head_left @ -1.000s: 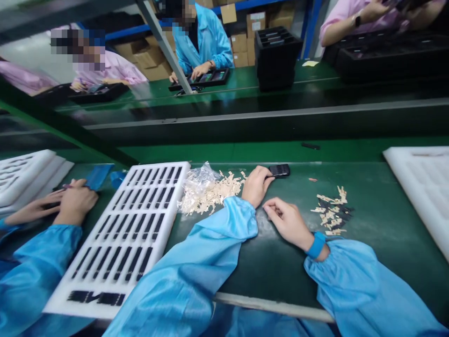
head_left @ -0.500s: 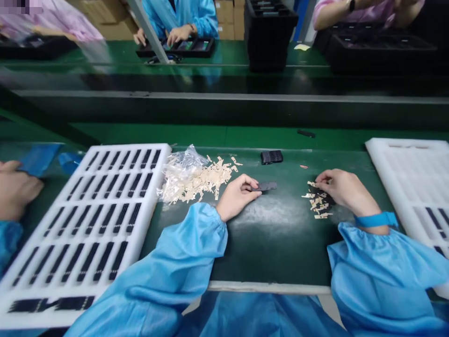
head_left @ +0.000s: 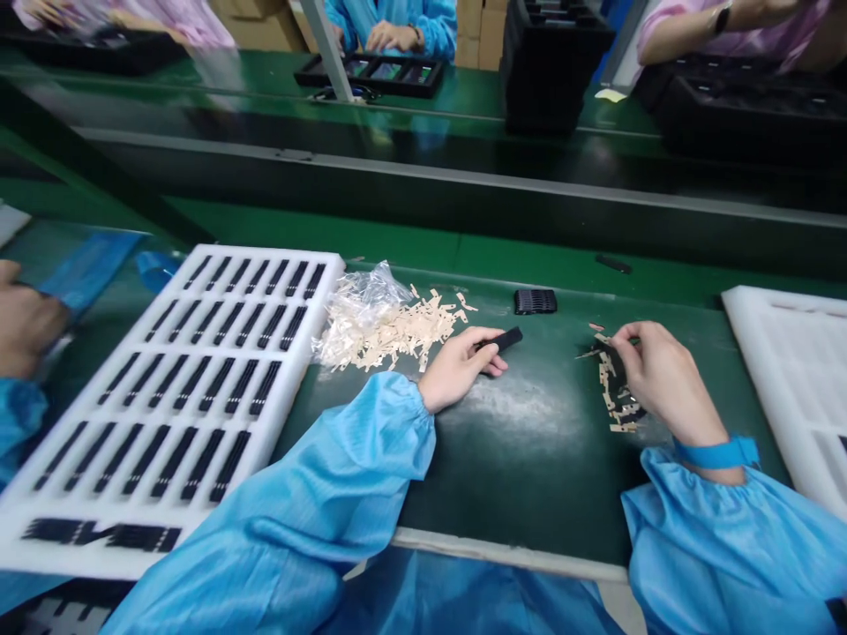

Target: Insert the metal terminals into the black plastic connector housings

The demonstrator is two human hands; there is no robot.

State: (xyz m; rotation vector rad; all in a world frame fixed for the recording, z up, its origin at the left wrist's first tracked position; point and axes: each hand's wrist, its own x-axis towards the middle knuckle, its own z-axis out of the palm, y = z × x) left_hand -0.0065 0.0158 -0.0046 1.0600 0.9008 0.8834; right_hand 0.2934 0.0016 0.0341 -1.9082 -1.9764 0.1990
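Observation:
My left hand [head_left: 463,363] is closed around a flat black plastic strip [head_left: 508,339], whose far end sticks out past the fingers, tilted up to the right. At the right, my right hand [head_left: 655,375] pinches thumb and forefinger together at the top of a small cluster of beige flat pieces [head_left: 614,397]. What lies between those fingertips is too small to make out. A larger heap of beige pieces [head_left: 403,331] lies left of my left hand, partly under a clear plastic bag [head_left: 371,289]. Beyond my left hand sits a bundle of black strips [head_left: 535,301].
A white foam tray [head_left: 278,422] with rows of black strips stands at the left, another white tray [head_left: 760,353] at the right. A loose black piece [head_left: 613,264] lies farther back. A co-worker's hand [head_left: 30,322] is at far left; other people work across the bench.
The black strip in my left hand has turned, its outer end now pointing up. My right hand stays at the small beige cluster, its pinch slightly shifted. The camera view has tilted.

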